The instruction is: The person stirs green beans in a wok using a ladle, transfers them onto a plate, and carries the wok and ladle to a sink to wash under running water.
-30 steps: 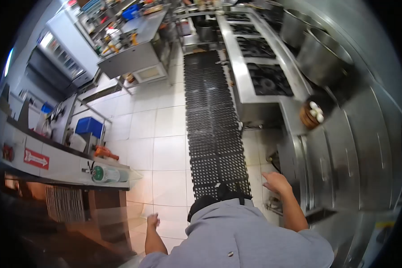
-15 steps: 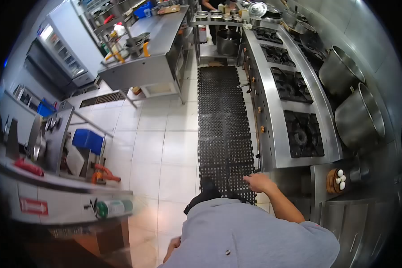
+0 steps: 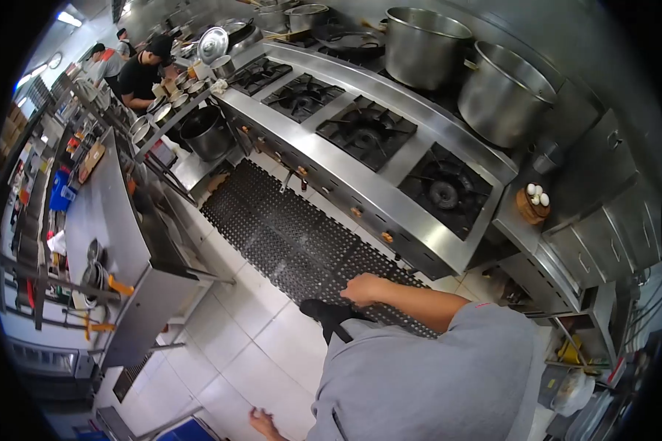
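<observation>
My right hand (image 3: 361, 289) hangs over the black rubber floor mat (image 3: 272, 228), in front of the stove (image 3: 375, 165). Its fingers are loosely bent, and I see nothing in them. Low in the view, my left hand (image 3: 262, 422) hangs above the white tile floor (image 3: 232, 367), its fingers slightly apart and holding nothing. Neither hand touches any object. Nearest to the right hand is the stove's front, with its row of knobs (image 3: 387, 237).
Two large pots (image 3: 504, 95) stand behind the burners. Several eggs (image 3: 537, 195) sit in a round brown holder (image 3: 531, 209) on the right counter. A steel worktable (image 3: 99, 213) stands left. A person in black (image 3: 143, 77) bends over containers at the back.
The view has swung right and tilted, so the stove now runs diagonally and the right counter shows more. My right hand's index finger, outstretched before, is now more bent.
</observation>
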Tool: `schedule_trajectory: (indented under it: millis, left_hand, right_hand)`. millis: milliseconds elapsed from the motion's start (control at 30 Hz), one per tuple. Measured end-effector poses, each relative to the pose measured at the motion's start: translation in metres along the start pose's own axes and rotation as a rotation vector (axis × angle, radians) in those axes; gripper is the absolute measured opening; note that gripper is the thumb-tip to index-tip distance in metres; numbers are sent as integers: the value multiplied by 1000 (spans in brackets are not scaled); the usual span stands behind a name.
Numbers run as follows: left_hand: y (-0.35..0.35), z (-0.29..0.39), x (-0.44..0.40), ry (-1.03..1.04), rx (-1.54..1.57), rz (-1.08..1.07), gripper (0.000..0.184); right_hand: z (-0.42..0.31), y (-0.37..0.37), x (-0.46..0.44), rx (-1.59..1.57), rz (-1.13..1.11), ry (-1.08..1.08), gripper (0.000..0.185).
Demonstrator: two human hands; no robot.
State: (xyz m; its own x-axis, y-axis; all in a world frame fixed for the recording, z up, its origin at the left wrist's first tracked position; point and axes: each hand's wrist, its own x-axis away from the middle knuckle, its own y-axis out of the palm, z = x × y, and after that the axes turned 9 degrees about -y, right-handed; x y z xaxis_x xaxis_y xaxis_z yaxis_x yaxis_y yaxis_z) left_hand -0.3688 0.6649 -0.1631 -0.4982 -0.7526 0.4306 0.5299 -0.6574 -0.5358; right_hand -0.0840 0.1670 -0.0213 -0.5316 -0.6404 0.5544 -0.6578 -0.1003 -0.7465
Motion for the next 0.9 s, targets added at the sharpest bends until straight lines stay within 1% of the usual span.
schedule_trajectory:
  millis: [33,67,100,167,267,300,367,400,467,500,600,667,733,767,800,833,900]
  left_hand:
    - [2,-5,-11,-142,-108,-63,32]
    - [2,-12,-16,-243,-187,-140,32]
    - [5,-21,-20,-320,-241,-235,31]
    - [8,-33,-21,-392,-290,-364,31]
    - [1,-35,-32,-443,-314,-439,29]
    - [-1,-34,-40,-455,-310,-451,29]
    - [-12,-34,-59,-467,-300,-463,28]
    - [-20,-36,-68,-474,-296,-468,28]
    - [-39,-45,-90,-479,-279,-470,27]
    - [-51,-51,-100,-479,-266,-474,27]
    - [-92,-71,-140,-438,-209,-468,26]
    - [-127,-88,-180,-373,-124,-441,26]
    - [-156,-104,-218,-289,23,-389,25]
    - [-175,-99,-234,-369,51,-314,25]
    - [-193,-42,-233,-446,85,-236,25]
    - [-209,-56,-260,-443,89,-226,26]
    - [-242,-62,-305,-445,97,-193,28]
  right_hand:
    - [-3,-10,-24,-47,41,11,34]
    - [-7,-24,-44,-55,32,8,34]
    - [-12,-41,-65,-32,8,-8,37]
    - [-19,-81,-116,-3,-10,-35,40]
    - [-31,-130,-174,110,-65,-87,32]
    - [-38,-150,-187,113,-71,-84,32]
    - [-61,-191,-209,178,6,-87,28]
    - [-67,-196,-225,178,6,-89,28]
    - [-81,-200,-257,121,211,-83,28]
    - [-99,-208,-260,99,216,-41,29]
    - [-136,-180,-295,175,201,11,29]
    - [-177,-157,-307,107,104,19,29]
    - [-229,-132,-316,76,20,35,29]
    - [-258,-127,-318,47,-56,37,31]
    - [-273,-103,-332,20,-69,12,35]
    - [-287,-86,-345,-32,-117,-42,38]
    - [-329,-79,-354,-17,-178,-57,41]
